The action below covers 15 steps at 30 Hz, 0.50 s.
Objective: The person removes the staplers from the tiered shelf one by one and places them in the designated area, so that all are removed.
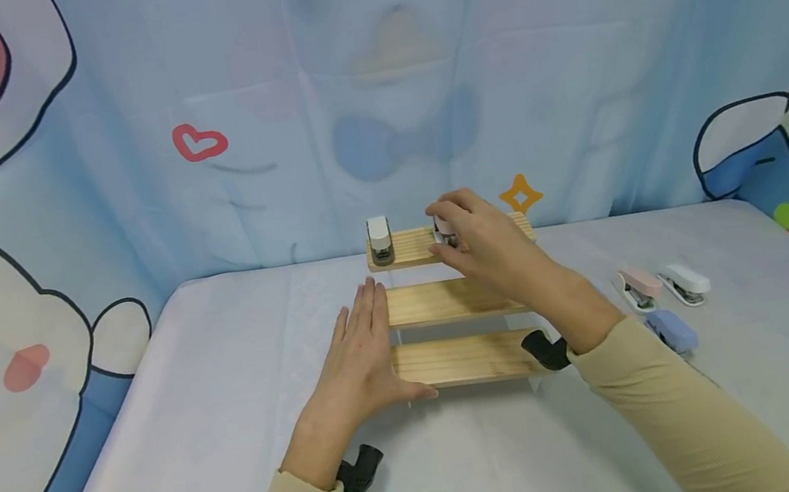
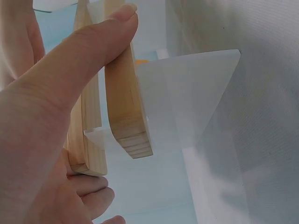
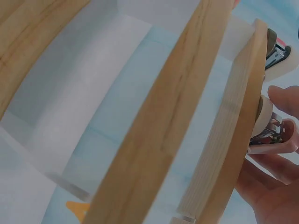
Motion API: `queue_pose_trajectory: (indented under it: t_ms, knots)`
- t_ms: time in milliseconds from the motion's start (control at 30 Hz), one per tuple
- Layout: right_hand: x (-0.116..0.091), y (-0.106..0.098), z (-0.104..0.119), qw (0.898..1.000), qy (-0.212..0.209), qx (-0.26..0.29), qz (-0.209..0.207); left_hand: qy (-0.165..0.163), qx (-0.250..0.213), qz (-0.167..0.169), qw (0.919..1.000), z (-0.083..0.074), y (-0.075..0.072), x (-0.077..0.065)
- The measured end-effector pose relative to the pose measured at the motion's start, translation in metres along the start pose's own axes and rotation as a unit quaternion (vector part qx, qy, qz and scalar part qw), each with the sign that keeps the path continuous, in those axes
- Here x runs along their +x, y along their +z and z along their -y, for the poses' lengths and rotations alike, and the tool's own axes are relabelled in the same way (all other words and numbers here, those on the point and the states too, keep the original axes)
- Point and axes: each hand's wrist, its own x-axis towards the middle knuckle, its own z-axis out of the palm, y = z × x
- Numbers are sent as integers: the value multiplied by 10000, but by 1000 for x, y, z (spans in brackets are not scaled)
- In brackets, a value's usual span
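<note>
A three-tier wooden shelf point(image 1: 465, 358) with translucent side panels point(image 2: 187, 88) stands on the table. My left hand point(image 1: 361, 360) rests against its left end, fingers straight, thumb over the lowest board point(image 2: 124, 102). At the top board point(image 1: 410, 248), my right hand point(image 1: 496, 244) holds a small stapler point(image 3: 273, 133) between thumb and fingers. The stapler has a pinkish top and a cream base, and stands upright close over the board; the fingers partly hide it in the head view. A white-topped stapler point(image 1: 380, 239) stands at the left end of that board.
Right of the shelf, a pink stapler point(image 1: 640, 287), a white stapler point(image 1: 686, 283) and a blue stapler point(image 1: 671, 331) lie grouped on the white-covered table point(image 1: 250, 401). A blue cartoon-print curtain point(image 1: 248, 65) hangs close behind the shelf. Black wrist mounts point(image 1: 360, 469) sit on both wrists.
</note>
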Motion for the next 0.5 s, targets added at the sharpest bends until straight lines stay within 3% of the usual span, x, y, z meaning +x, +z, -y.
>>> queue_pose_trajectory:
  t_ms: [500]
  knots:
    - [-3,1,0,9998,-40,-154,-90,-2,-10,-21,10000,-1,-1,-1]
